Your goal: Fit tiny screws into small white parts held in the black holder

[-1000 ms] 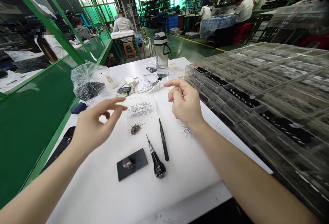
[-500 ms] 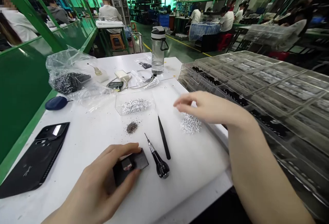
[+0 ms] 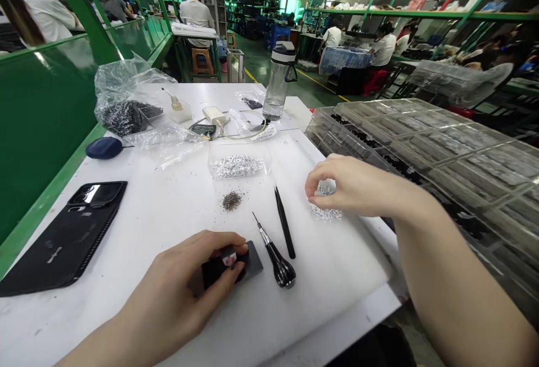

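My left hand [image 3: 189, 277] rests on the table with thumb and fingers closed around a small dark block [image 3: 254, 260]. A small shiny piece [image 3: 229, 257] shows on the block between thumb and forefinger. My right hand [image 3: 353, 186] is over a pile of small white parts [image 3: 326, 210], its thumb and forefinger curled together in a pinch. Whatever is between those fingertips is too small to make out. Just right of the block lies a black-handled screwdriver [image 3: 278, 260], with black tweezers [image 3: 285, 224] beside it. Beyond them is a heap of tiny dark screws [image 3: 232, 201].
A clear tray [image 3: 269, 169] holds more white parts. Behind it are a water bottle [image 3: 275, 86], a cable with a white adapter [image 3: 214, 115] and a plastic bag [image 3: 126, 89]. A phone [image 3: 63, 238] lies left. Stacked clear compartment boxes [image 3: 438, 148] line the right side.
My right hand has lowered onto the white pile, its fingers curling into a pinch. My left fingers have closed more tightly at the block. The camera view has shifted.
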`<state>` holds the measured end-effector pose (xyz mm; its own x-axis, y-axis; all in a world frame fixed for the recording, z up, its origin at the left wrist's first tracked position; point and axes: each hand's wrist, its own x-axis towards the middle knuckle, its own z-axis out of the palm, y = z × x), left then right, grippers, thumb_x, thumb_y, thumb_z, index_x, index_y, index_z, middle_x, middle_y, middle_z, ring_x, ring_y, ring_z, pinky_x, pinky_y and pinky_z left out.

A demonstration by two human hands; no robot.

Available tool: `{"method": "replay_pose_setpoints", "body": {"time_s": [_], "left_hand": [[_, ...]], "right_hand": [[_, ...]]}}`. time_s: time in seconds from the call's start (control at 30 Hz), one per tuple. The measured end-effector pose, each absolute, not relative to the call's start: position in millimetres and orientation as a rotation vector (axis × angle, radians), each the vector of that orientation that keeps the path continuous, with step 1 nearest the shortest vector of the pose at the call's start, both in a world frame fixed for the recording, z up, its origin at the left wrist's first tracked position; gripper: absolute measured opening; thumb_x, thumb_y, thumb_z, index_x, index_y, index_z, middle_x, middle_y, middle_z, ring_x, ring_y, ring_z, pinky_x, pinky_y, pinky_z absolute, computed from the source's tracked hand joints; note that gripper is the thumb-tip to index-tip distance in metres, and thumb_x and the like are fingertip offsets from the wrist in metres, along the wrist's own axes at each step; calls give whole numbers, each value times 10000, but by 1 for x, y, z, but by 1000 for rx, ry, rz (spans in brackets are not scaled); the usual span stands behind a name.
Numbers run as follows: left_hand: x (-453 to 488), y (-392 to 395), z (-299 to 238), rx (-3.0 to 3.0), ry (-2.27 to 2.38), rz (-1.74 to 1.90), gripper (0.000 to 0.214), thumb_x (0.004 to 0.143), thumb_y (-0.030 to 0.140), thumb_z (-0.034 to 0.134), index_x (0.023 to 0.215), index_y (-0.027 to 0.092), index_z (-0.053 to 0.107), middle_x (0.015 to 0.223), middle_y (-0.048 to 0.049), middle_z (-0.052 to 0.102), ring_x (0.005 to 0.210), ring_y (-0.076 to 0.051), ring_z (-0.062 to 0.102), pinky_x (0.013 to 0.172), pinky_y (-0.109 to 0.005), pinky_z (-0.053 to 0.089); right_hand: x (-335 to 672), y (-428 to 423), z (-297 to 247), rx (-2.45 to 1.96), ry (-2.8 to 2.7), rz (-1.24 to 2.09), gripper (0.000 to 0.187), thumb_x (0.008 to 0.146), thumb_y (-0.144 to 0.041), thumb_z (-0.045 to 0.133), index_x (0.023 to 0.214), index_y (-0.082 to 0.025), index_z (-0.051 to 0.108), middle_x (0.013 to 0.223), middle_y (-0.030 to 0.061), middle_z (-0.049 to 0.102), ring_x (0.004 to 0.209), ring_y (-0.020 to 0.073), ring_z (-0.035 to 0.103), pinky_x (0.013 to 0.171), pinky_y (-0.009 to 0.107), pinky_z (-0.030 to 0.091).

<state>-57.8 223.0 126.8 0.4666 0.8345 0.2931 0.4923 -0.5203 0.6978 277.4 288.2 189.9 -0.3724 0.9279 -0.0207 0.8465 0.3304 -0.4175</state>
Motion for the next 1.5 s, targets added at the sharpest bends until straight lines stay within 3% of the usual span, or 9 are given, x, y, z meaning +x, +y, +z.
{"method": "replay_pose_setpoints", "body": {"time_s": [0.13,0.37,0.53,0.7,0.87,1.2,1.5], "left_hand": [[-59,223,123,2140,1059,879,258,1056,276,644,1278,384,718,1084,29,862,855,-187,851,560,-206,609],[-57,227,124,1956,1053,787,281,1069,309,640,1346,314,680,1096,-13,881,852,-199,840,732,-279,691],[-54,228,129,1937,1048,761,203,1065,292,646,1251,314,726,979,42,849,751,-148,777,653,-232,604],[-54,228,135,1923,1013,746,163,1069,252,626,1180,308,733,932,58,823,736,-145,740,656,-235,571],[-53,229,136,1915,1009,731,97,1067,236,626,1057,272,715,969,35,828,794,-163,757,651,-243,567],[-54,229,135,1869,969,742,110,1063,223,635,1121,258,721,908,46,803,731,-143,700,663,-244,541],[-53,231,139,1834,952,707,116,1075,212,636,1136,244,730,920,61,810,749,-121,715,676,-215,536]], "right_hand": [[255,295,218,-1481,-2384,590,193,714,-80,736,676,-268,718,695,-12,757,681,224,658,621,355,443],[198,285,178,-813,-1994,1026,192,826,-93,708,797,-252,603,847,10,790,783,175,719,646,305,527],[183,280,146,-608,-1931,1109,188,876,-137,817,808,-232,668,872,25,781,757,159,728,601,283,571],[176,275,144,-530,-1903,1055,169,912,-77,835,946,-234,783,821,-1,747,734,149,698,598,273,576],[176,274,143,-442,-2001,827,252,985,-58,774,1107,-252,879,959,48,806,817,156,767,712,259,665],[174,267,143,-476,-1964,861,302,955,10,744,1114,-212,873,959,65,887,866,167,837,795,249,693],[176,268,143,-440,-2113,708,226,975,-3,711,1068,-145,861,1025,106,833,910,155,796,816,243,670]]}}
